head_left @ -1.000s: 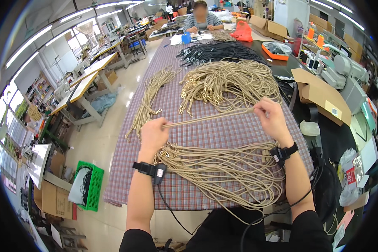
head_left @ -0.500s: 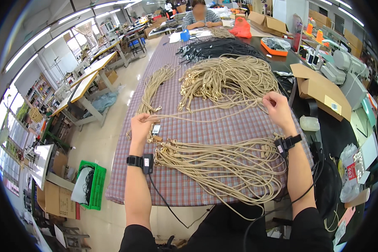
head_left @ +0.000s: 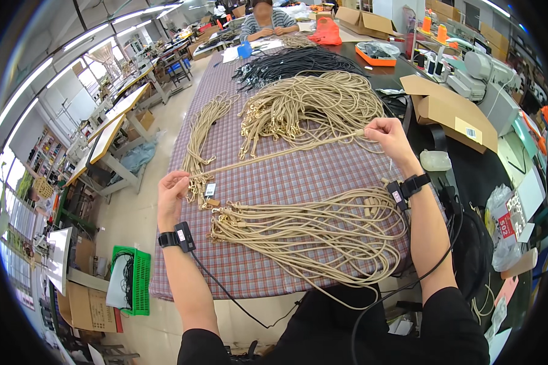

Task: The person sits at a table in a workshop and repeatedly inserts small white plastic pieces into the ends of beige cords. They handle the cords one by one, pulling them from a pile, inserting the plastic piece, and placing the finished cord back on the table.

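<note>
A beige cord (head_left: pixel 286 151) is stretched nearly straight between my hands, above a plaid-covered table (head_left: pixel 274 182). My left hand (head_left: pixel 173 193) is closed on its left end, by the table's left side. The right end is pinched in my right hand (head_left: pixel 389 139), higher up and to the right. Below the cord lies a spread bundle of beige cords (head_left: pixel 310 228) with gold clasps at its left. Behind it is a big pile of similar cords (head_left: pixel 335 100). A narrower bundle (head_left: pixel 200 131) lies at the left, with a white tag (head_left: pixel 210 189) near its lower end.
Black cords (head_left: pixel 298 64) lie farther back, before a seated person (head_left: pixel 266 24) in a striped top. On the right are an opened cardboard box (head_left: pixel 447 112) and an orange tray (head_left: pixel 374 59). A green basket (head_left: pixel 141 283) stands on the floor at left.
My hands have moved apart, the left one leftward and down. The cord, which sagged in two strands, is now pulled taut with its strands together. The whole view has shifted slightly.
</note>
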A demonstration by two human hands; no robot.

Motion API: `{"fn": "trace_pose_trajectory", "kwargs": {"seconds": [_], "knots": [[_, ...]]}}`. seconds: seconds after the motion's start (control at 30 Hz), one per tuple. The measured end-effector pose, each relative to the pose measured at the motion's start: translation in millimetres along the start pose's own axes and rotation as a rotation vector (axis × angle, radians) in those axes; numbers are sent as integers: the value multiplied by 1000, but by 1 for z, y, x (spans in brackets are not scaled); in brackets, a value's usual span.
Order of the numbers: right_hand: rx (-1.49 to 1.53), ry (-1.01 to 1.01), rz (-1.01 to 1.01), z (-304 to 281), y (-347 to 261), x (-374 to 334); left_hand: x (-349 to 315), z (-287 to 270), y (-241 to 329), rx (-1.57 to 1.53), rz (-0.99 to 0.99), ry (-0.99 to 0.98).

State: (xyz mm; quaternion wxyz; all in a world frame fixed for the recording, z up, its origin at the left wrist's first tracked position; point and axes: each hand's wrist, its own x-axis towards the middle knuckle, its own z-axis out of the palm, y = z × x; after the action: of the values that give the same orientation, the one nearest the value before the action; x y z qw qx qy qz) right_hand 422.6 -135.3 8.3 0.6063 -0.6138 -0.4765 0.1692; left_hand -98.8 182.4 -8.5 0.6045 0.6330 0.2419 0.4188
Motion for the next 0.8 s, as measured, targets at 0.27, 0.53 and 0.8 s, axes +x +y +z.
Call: {"fn": "trace_pose_trajectory", "kwargs": {"seconds": [0.27, 0.53, 0.8], "knots": [[-41, -60, 60, 6, -27, -8, 19, 4, -28, 538, 216, 281], [-380, 171, -249, 15, -24, -7, 16, 6, -18, 848, 317, 337], [-323, 197, -225, 21, -32, -13, 15, -6, -30, 1015, 287, 437]]}}
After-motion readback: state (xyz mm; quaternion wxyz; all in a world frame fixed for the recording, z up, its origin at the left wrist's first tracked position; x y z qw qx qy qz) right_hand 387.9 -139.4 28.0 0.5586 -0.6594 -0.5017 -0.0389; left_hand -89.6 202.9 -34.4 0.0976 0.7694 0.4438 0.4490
